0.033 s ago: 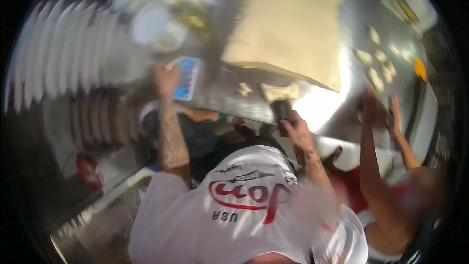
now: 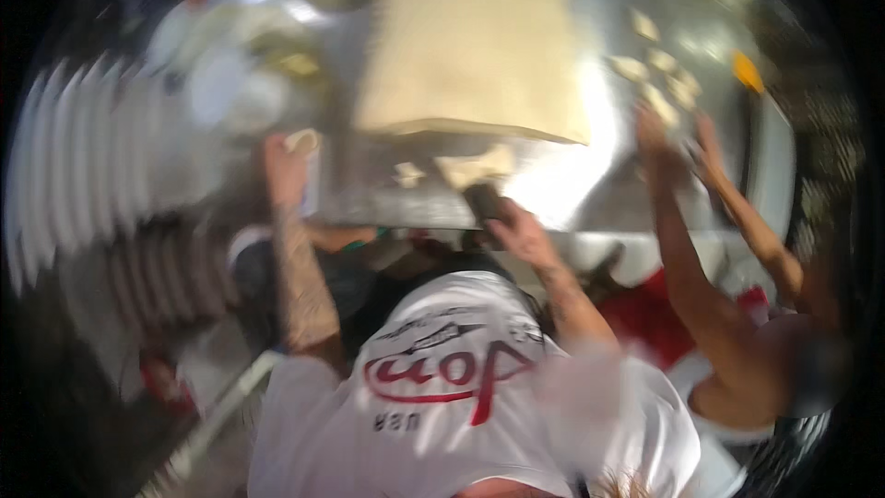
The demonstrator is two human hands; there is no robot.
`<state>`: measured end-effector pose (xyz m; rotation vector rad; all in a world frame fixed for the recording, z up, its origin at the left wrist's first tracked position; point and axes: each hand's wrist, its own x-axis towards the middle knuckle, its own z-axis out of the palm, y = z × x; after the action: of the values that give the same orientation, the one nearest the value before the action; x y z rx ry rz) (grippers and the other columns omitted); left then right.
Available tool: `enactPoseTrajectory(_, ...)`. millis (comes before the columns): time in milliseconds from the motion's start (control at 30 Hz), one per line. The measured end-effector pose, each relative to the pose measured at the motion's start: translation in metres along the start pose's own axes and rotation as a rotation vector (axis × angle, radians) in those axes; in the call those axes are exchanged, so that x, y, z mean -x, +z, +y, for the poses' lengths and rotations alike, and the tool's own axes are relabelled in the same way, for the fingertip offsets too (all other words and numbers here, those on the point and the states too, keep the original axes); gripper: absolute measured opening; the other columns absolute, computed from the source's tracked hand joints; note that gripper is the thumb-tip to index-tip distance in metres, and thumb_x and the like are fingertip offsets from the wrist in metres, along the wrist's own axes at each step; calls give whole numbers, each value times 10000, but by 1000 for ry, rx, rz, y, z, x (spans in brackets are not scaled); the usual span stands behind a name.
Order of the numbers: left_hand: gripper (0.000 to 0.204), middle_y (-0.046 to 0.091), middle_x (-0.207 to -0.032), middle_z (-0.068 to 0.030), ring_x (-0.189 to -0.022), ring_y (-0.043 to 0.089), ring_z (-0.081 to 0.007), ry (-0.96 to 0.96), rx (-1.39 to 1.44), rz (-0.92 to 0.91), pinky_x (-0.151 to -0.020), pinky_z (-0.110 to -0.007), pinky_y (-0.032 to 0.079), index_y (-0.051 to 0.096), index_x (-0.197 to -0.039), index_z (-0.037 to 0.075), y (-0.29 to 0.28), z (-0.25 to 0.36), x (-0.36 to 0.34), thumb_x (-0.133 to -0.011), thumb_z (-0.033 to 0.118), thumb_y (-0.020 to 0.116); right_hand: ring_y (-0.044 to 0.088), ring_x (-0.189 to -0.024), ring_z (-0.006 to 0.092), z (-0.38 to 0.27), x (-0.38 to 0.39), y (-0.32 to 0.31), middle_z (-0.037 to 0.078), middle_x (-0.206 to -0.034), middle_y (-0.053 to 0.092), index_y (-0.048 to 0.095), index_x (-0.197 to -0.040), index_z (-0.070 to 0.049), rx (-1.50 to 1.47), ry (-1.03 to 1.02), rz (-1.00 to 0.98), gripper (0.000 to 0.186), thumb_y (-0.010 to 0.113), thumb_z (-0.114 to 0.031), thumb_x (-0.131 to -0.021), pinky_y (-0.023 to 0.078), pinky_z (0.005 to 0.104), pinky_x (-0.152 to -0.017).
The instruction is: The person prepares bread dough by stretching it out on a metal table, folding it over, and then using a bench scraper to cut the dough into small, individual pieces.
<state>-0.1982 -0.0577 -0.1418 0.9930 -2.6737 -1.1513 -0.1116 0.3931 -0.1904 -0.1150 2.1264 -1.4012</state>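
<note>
In the head view, our left hand (image 2: 286,173), blurred, is curled with a small pale scrap (image 2: 302,140) at its fingertips, above the shiny grey metal table (image 2: 364,189). Our right hand (image 2: 525,235) is wrapped around a dark, blocky tool (image 2: 480,204), its far end by a flat cream dough offcut (image 2: 479,165). Beyond lies the broad cream dough sheet (image 2: 475,46). Rightward, a co-worker's hands (image 2: 659,155) are near small pale dough pieces (image 2: 660,62).
</note>
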Motion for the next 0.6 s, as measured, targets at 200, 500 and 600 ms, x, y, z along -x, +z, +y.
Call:
enactPoseTrajectory(200,457,605,-1438,-98,-1204,587,-157,368,835,-613,-969,-345,520,442,-1497,57,92,192,102,-1089,235,548,667,-936,394,1,-2,-8,244,-999,695,592,-1228,-8,154,-67,-19,378,682,-247,-949,529,464,-855)
enactPoseTrajectory(500,483,678,-1263,-160,-1198,645,-302,388,-96,-481,-1014,-408,510,640,-1306,51,137,56,111,-951,365,730,667,-903,476,-54,4,-7,251,-969,697,580,-1095,-24,397,-11,209,255,666,-216,-951,527,527,-758)
enactPoseTrajectory(600,587,627,-1322,-196,-1192,636,-358,373,-27,-492,-1016,-440,511,587,-1366,34,151,12,142,-903,349,764,682,-878,460,-52,-22,15,227,-964,704,543,-1109,-45,558,-162,298,261,634,-245,-968,541,541,-742)
